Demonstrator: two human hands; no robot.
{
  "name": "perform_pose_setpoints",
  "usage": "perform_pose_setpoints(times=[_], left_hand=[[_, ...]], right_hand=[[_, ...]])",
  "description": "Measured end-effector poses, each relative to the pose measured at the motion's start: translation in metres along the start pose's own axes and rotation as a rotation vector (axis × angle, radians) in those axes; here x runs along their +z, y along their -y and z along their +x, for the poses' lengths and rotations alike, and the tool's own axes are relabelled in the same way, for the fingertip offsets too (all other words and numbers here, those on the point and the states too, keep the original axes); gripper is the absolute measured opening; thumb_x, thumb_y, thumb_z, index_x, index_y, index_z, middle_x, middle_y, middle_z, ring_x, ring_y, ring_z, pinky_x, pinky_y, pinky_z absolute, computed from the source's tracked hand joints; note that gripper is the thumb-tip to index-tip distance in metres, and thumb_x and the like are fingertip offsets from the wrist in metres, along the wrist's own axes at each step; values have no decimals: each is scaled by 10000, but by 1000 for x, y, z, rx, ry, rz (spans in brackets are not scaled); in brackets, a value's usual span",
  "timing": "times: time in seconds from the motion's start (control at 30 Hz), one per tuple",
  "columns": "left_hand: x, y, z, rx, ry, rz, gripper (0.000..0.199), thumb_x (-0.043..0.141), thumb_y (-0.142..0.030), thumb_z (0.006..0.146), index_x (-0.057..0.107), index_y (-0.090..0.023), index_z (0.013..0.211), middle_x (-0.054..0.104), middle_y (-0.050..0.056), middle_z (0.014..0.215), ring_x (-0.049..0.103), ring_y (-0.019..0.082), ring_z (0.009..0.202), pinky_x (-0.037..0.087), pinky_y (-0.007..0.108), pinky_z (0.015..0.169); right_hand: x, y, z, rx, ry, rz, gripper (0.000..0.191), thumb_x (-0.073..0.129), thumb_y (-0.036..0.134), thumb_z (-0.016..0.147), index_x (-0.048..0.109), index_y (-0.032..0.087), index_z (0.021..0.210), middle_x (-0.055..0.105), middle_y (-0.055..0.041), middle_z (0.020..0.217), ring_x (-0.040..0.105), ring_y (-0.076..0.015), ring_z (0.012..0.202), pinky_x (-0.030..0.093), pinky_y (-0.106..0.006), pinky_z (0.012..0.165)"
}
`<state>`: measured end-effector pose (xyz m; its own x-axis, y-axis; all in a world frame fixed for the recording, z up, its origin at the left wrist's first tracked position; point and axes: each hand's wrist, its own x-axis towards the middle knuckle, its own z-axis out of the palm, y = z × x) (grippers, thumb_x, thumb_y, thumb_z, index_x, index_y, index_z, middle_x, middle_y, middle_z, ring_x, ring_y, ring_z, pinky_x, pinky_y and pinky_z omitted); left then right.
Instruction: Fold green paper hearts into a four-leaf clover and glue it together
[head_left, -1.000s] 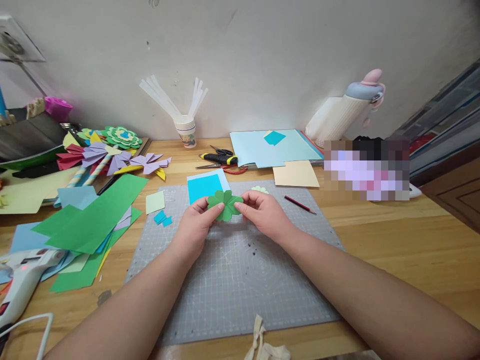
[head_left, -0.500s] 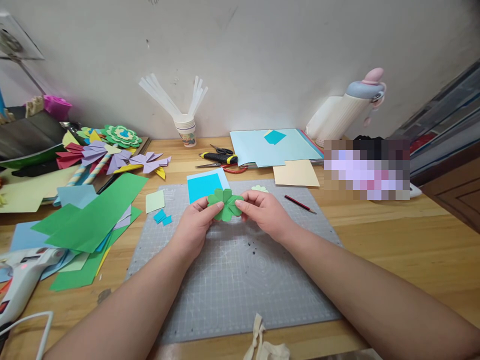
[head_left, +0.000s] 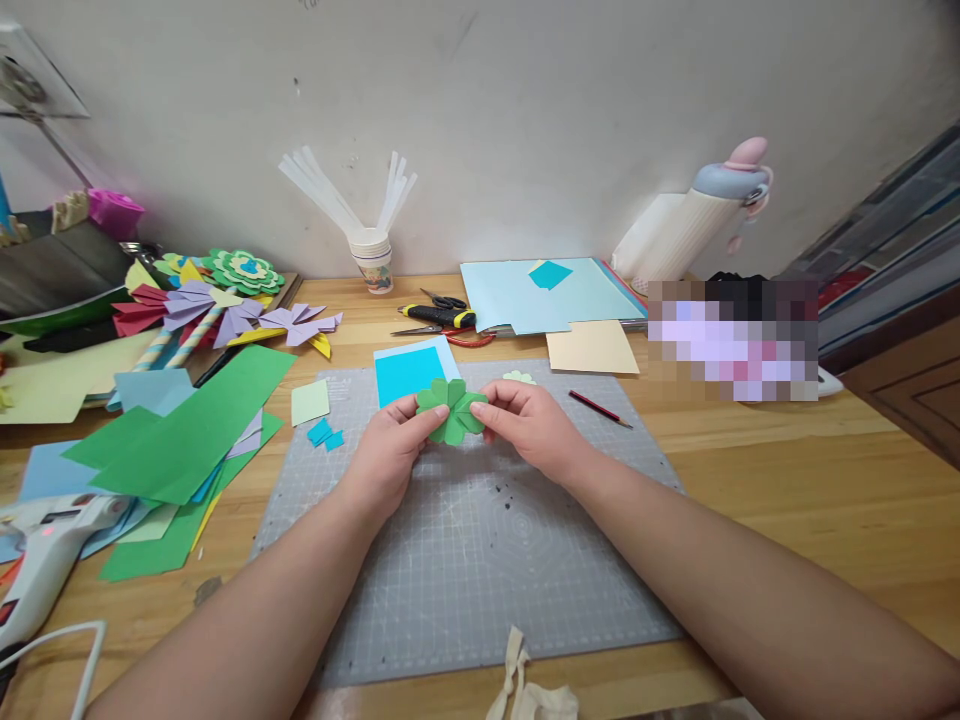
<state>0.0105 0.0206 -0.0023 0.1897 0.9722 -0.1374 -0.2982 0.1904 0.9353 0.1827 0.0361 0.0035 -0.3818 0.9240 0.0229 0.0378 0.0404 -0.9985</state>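
A green paper flower (head_left: pixel 453 425) with rounded petals and creases is held above the grey cutting mat (head_left: pixel 480 590). My left hand (head_left: pixel 396 440) pinches its left edge, thumb on top. On the opposite side my right hand (head_left: pixel 525 425) grips the right petals between thumb and fingers. Just behind the flower lie blue paper squares (head_left: pixel 409 372) and a pale green paper flower (head_left: pixel 518 377), partly covered by my right hand. Small blue paper pieces (head_left: pixel 324 434) and a pale green square (head_left: pixel 310 402) rest left of my left hand. A pencil (head_left: pixel 600 408) lies to the right.
Green paper sheets (head_left: pixel 199 430) and a glue gun (head_left: pixel 56 545) are at the left, near finished paper flowers (head_left: pixel 244 272). Scissors (head_left: pixel 444 299), a black-yellow tool (head_left: pixel 439 317) and a paper cup (head_left: pixel 373 265) with white strips stand behind. A bottle (head_left: pixel 694 220) leans at the back right.
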Motion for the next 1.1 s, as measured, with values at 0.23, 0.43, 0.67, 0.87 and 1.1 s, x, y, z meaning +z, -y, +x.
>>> perform_pose_setpoints(times=[0.23,0.43,0.67,0.87,1.1], left_hand=[[0,-1,-1,8,-18,-16,139,694,-304,731,692,-185,803,692,19,787,596,155,702,417,270,693],[2,-3,-2,-11,32,-22,143,691,-285,732,693,-173,820,688,27,789,578,142,698,414,250,665],[1,-2,-1,-12,38,-11,134,686,-283,738,687,-180,823,678,27,795,575,141,703,420,245,663],[3,0,-1,-6,6,19,155,711,-288,713,692,-173,815,686,29,785,581,141,690,423,255,664],[3,-2,-1,8,-39,-41,182,703,-298,722,693,-170,852,692,37,832,597,152,729,444,264,701]], right_hand=[[1,2,0,44,-89,69,250,609,424,768,509,199,721,521,38,608,492,-99,526,386,-231,502],[-1,0,0,-7,-56,58,202,613,381,776,534,201,728,507,36,663,498,-100,566,414,-248,558],[1,-3,-1,-66,-59,16,166,592,335,799,525,198,732,503,40,667,495,-100,559,412,-252,553],[5,-4,-2,-97,-148,-34,168,591,318,796,506,201,710,490,42,641,476,-100,545,406,-244,524],[6,-1,-3,36,-68,-7,205,570,392,808,516,197,779,545,32,658,490,-95,535,395,-225,501]])
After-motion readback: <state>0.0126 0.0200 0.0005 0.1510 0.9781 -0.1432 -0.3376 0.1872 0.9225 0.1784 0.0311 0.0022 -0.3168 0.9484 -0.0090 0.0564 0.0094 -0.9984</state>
